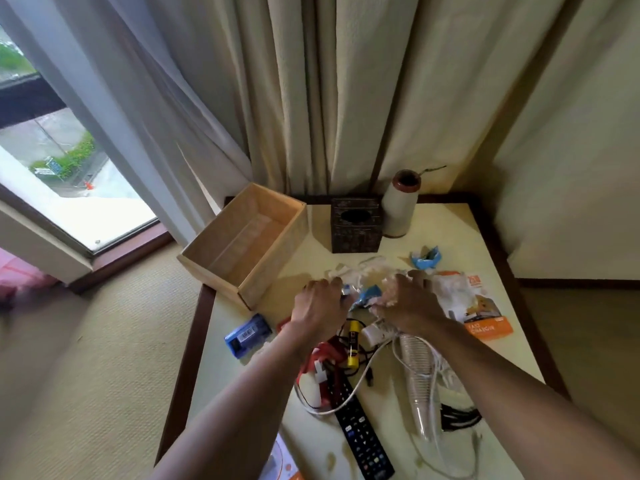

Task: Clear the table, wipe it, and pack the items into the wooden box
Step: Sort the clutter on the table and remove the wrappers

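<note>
Both hands, left hand [320, 299] and right hand [408, 299], close on crumpled wrappers [363, 296], it seems through blur: light, soft, scoop underneath.

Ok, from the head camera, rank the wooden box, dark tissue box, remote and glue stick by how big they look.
1. Wooden box, clearly largest.
2. Remote, though it lies nearer the camera, which inflates it.
3. Dark tissue box; farther back, so its order against the remote is unsure.
4. Glue stick, smallest.
</note>
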Demonstrator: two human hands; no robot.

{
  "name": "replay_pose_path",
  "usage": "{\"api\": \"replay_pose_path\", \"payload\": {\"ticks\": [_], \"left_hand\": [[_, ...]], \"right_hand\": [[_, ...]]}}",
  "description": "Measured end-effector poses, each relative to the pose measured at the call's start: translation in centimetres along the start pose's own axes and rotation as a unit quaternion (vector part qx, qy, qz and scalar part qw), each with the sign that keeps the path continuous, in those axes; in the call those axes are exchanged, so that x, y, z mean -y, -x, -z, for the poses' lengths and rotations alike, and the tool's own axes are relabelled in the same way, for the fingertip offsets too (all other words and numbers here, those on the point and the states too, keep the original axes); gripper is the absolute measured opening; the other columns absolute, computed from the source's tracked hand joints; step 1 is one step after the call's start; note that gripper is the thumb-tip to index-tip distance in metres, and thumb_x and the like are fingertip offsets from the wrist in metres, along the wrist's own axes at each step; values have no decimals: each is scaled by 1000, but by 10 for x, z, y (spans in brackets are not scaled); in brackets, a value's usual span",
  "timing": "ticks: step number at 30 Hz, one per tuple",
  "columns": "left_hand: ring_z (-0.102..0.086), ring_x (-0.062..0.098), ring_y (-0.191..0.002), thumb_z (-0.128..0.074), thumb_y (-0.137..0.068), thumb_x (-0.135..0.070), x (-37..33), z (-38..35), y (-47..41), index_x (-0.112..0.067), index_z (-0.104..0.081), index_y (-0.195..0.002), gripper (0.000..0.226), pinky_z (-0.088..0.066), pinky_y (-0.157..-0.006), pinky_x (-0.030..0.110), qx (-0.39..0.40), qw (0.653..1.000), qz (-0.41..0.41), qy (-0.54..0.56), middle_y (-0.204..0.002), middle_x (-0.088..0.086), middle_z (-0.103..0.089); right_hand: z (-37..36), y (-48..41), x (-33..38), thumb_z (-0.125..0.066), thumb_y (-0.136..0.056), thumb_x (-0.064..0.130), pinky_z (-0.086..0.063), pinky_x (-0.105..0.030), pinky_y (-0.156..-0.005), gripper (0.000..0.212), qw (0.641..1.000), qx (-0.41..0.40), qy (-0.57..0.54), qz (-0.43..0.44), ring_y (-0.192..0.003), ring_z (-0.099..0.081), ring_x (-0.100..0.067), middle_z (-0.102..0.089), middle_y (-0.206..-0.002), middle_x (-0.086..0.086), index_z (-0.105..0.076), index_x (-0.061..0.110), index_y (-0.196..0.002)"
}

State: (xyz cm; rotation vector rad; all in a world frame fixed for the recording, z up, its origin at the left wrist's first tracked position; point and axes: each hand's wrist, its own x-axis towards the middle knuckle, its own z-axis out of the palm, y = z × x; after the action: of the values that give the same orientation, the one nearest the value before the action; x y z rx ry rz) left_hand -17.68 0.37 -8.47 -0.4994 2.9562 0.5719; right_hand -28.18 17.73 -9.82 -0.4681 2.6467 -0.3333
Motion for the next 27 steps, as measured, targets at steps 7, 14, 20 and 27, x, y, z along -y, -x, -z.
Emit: {"api": "replay_pose_path", "payload": {"ticks": [7,14,20,27], "left_hand": [[-64,34,-111,-47,-96,-54,-18,-23,-18,-23,-49,-139,53,-50,-87,44,42,990,-60,-118,-126,11,-65],[-64,28,-107,-57,-99,-36,-18,-36,-16,-21,-55,-134,38,-45,-82,37,15,992,-53,-116,-119,7,-66],[-63,25,-100,-55,-100,-29,-9,-34,-11,-19,-56,-133,34,-44,-81,33,-44,997,-70,7,-117,5,-66],[-53,22,-97,-59,-95,-8,0,-23,-2,-10,-65,-118,24,-48,-76,34,-51,981,26,183,-113,3,-50]], "right_hand": [[-15,-12,3,-75,-78,48,-49,-44,-96,64,998,0,55,30,-120,-49,-35,-39,-135,-10,-52,24,-132],[-24,-25,-3,-71,-78,21,-52,-33,-72,25,995,-24,-58,76,-94,-66,-33,-63,-103,-16,-69,11,-101],[-20,-27,-10,-66,-79,-2,-51,-34,-69,17,971,-104,-185,114,-86,-66,-27,-70,-94,-13,-73,6,-93],[3,-22,-5,-55,-91,7,-50,-15,-70,22,942,-100,-311,75,-88,-65,-17,-70,-100,-4,-74,14,-102]]}}
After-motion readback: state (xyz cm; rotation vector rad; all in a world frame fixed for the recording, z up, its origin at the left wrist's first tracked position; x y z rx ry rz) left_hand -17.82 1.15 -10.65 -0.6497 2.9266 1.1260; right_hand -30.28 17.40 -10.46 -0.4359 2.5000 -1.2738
